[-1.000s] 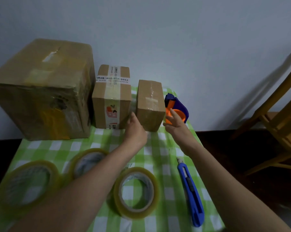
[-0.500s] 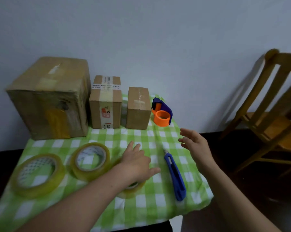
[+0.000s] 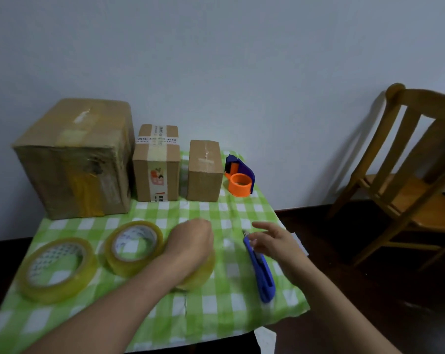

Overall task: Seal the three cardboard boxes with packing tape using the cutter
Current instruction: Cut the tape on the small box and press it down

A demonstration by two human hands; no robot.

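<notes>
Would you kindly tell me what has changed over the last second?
Both hands pulled back from the boxes toward the person. The left hand now grips the rightmost tape roll; the right hand hovers open over the blue cutter, not holding it. The boxes, dispenser, cutter and other two rolls stayed put.

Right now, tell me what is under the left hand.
A roll of clear packing tape lies under the left hand on the checked tablecloth; only its near right edge shows. The hand covers its top and core, so the fingers' grip is hidden.
</notes>
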